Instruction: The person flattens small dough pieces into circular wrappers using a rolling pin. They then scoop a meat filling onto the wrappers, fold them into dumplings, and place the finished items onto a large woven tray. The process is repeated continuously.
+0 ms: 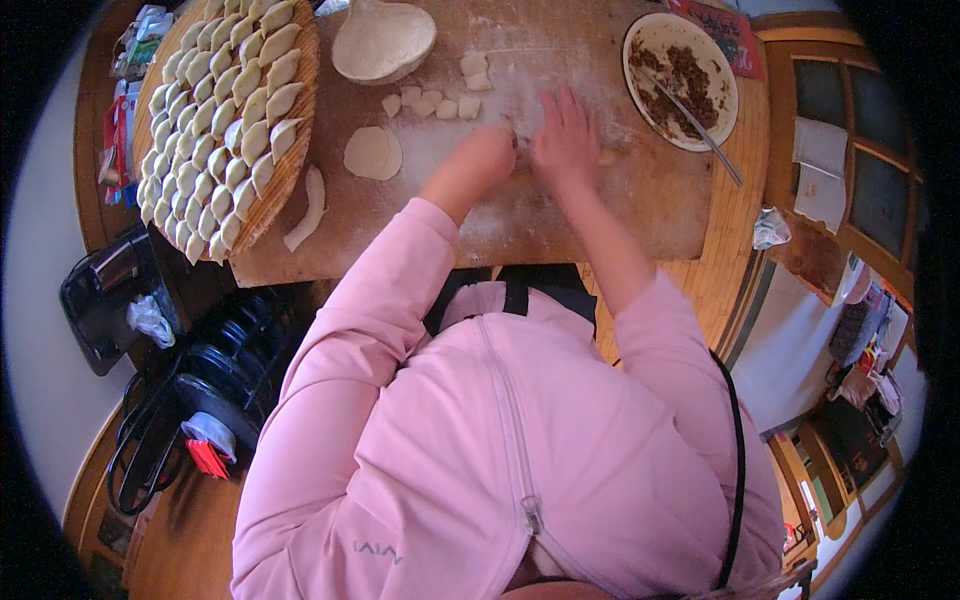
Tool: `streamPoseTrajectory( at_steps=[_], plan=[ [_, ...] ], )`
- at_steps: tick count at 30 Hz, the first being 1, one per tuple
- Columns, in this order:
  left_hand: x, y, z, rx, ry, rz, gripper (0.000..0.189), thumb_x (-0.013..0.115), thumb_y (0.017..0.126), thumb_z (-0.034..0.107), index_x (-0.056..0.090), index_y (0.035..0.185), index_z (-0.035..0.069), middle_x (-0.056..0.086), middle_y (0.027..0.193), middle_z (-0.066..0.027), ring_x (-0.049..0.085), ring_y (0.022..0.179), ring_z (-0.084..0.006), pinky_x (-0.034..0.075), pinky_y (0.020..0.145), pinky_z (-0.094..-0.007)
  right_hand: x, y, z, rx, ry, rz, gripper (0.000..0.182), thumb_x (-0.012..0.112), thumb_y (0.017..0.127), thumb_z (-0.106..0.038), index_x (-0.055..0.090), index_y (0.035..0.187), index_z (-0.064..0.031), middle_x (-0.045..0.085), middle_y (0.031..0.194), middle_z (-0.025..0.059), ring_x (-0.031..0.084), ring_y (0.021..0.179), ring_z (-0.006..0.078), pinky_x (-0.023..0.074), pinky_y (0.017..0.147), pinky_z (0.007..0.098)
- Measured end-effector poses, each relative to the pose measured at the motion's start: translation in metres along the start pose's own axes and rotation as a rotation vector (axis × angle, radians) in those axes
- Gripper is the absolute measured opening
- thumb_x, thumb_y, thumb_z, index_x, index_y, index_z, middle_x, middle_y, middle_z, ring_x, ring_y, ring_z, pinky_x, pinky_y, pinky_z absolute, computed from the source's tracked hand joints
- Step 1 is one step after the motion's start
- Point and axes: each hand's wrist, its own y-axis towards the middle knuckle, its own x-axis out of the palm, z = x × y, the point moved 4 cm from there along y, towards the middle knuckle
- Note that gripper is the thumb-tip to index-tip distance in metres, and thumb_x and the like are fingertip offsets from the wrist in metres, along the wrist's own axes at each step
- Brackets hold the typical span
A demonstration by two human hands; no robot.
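Note:
On a floured wooden board (660, 202), my left hand (489, 154) is curled, its fingers hidden, so what it holds cannot be made out. Close on its right, my right hand (568, 139) lies flat and slightly blurred, fingers pointing away from me; anything under the palm is hidden. Beyond and left of my hands are several small dough pieces (447, 109). Two round dough wrappers (367, 153) overlap to the left of my left hand. A curved dough strip (309, 210) rests near the board's left edge. Further back is a large floured lump of dough (384, 43).
A round wooden tray (306, 97) with rows of raw dumplings stands at the left. At the back right, a bowl (628, 75) holds brown filling and a metal utensil (697, 127) that sticks out over its rim. Black equipment (217, 367) stands below the tray.

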Motion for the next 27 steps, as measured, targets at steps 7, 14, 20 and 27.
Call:
streamPoseTrajectory(
  at_steps=[7, 14, 20, 27],
  plan=[
    [0.014, 0.0, -0.03, 0.167, 0.0, 0.033, 0.025, 0.058, 0.077, 0.015, 0.065, 0.093, -0.003, 0.065, 0.09, -0.0238, 0.063, 0.085, -0.041, 0.05, 0.074, -0.0452, -0.012, -0.043, 0.005, -0.046, -0.026, -0.067, 0.055, 0.051, 0.083, -0.025, 0.042, 0.136, -0.0119, 0.038, 0.143, 0.0124, 0.034, 0.133, 0.0312, 0.0249, 0.109, 0.0504],
    [0.002, 0.002, -0.012, 0.032, 0.025, 0.005, 0.029, 0.06, 0.079, 0.022, 0.065, 0.096, -0.001, 0.065, 0.093, -0.0248, 0.063, 0.084, -0.0396, 0.05, 0.071, -0.0442, 0.007, -0.032, 0.009, -0.022, 0.0, 0.0, 0.054, 0.052, 0.082, -0.026, 0.045, 0.133, -0.0086, 0.039, 0.142, 0.0136, 0.035, 0.132, 0.0331, 0.0245, 0.11, 0.0498],
    [-0.004, -0.016, -0.032, 0.067, -0.172, -0.048, 0.028, 0.057, 0.081, 0.018, 0.062, 0.102, 0.0, 0.064, 0.092, -0.025, 0.063, 0.083, -0.0388, 0.05, 0.07, -0.0436, -0.008, -0.049, 0.01, -0.045, -0.003, -0.177, 0.056, 0.054, 0.079, -0.025, 0.046, 0.131, -0.0071, 0.039, 0.141, 0.0131, 0.034, 0.132, 0.0311, 0.0227, 0.111, 0.0493],
    [0.0, -0.003, -0.009, 0.042, 0.062, -0.011, 0.026, 0.056, 0.08, 0.011, 0.062, 0.103, 0.001, 0.064, 0.1, -0.0224, 0.062, 0.089, -0.0394, 0.05, 0.078, -0.045, -0.002, -0.012, 0.003, 0.027, 0.004, -0.111, 0.052, 0.051, 0.084, -0.026, 0.044, 0.133, -0.0096, 0.039, 0.141, 0.0141, 0.031, 0.134, 0.0289, 0.0208, 0.111, 0.0506]
  ],
)
